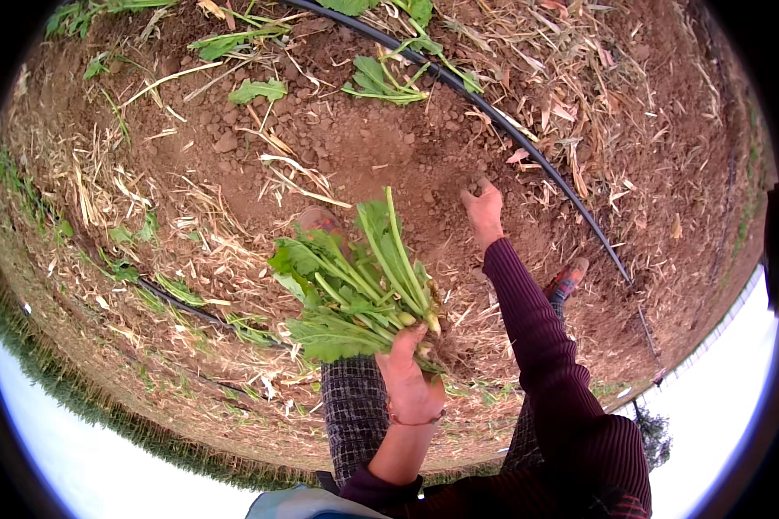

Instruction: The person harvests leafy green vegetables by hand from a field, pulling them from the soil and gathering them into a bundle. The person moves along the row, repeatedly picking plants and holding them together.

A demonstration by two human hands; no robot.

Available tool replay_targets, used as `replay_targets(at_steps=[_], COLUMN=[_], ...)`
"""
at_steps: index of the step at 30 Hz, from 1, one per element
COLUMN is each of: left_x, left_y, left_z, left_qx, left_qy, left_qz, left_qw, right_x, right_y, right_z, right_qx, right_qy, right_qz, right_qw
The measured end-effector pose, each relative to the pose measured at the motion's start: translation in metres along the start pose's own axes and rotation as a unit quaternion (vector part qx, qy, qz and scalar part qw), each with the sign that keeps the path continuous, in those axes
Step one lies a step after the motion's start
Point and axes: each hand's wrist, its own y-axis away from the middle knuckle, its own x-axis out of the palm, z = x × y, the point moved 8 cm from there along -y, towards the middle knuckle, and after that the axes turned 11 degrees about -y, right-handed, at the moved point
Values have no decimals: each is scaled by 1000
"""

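Observation:
My left hand is closed around the base of a bunch of leafy green plants, above my bent leg. Pale stem bases and thin brown roots stick out to the right of the thumb. My right hand reaches down to the reddish-brown soil, up and to the right of the bunch. Its thumb and a finger are apart at a patch of loose, crumbly earth, and I see nothing held between them. The other fingers are partly hidden.
A black irrigation pipe curves across the soil beyond my right hand. Cut green leaves lie near it, and dry straw covers much of the ground. Another dark pipe runs at the left. My shoes stand on the soil.

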Motion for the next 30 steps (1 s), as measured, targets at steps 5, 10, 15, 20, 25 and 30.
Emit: replay_targets(at_steps=[5, 10, 15, 20, 25, 30], left_x=[2, -4, 2, 17, 21, 34], left_y=[3, 1, 1, 4, 7, 13], left_z=[0, -5, -11, -17, -29, -27], left_qx=[-39, 2, 10, -10, 44, 45], left_qy=[68, 33, 50, 79, 47, -24], left_qz=[-12, -30, -8, 11, 13, 45], left_qw=[997, 999, 999, 997, 998, 998], right_x=[24, 44, 35, 17, 21, 4], right_y=[-38, -47, -40, -13, 72, 177], right_z=[106, 152, 141, 135, 123, 143], right_qx=[-73, -165, -203, -235, 36, 140], right_qy=[-49, 51, 135, 172, -98, -202], right_qz=[23, -40, -131, -50, 281, 487], right_qw=[996, 984, 961, 955, 954, 838])
